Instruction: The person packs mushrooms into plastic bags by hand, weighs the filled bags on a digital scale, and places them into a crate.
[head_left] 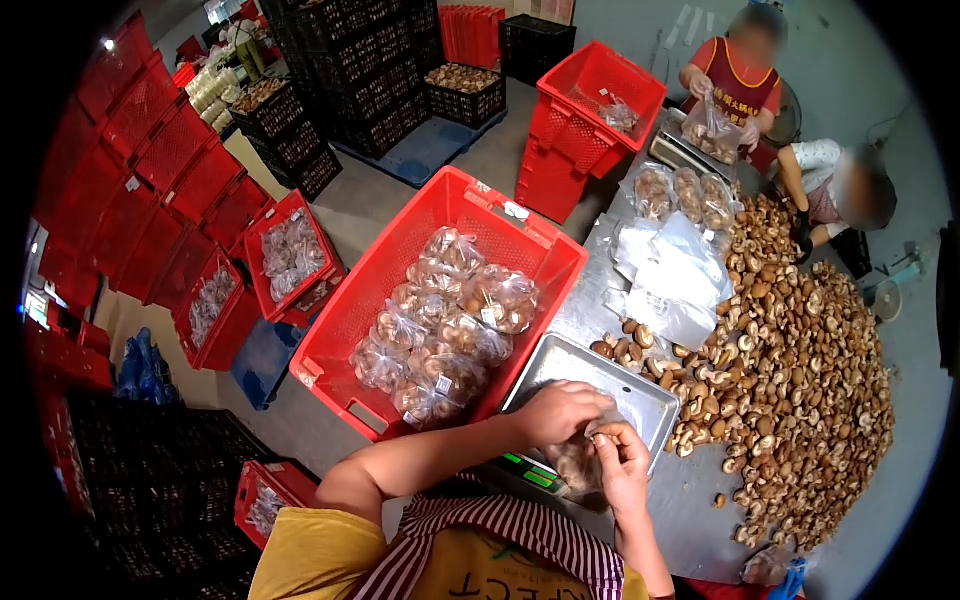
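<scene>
Both of my hands are at the top of a clear plastic bag of mushrooms (577,467), over the near edge of a metal scale tray (545,372). My left hand (568,412) has its fingers bent round the gathered plastic. Opposite it, my right hand (622,460) pinches the bag's mouth between thumb and fingers. Green digits glow on the scale's display (538,479), just below the tray. Loose mushrooms (800,390) lie heaped on the metal table to the right. Beyond the tray is a stack of empty plastic bags (675,275).
A red crate (330,330) with several bagged mushroom packs stands left of the scale. Two co-workers (740,85) are at the table's far end, one holding a bag. Black crates (360,75) and more red crates (590,100) stand behind. Filled bags (688,192) lie near another scale.
</scene>
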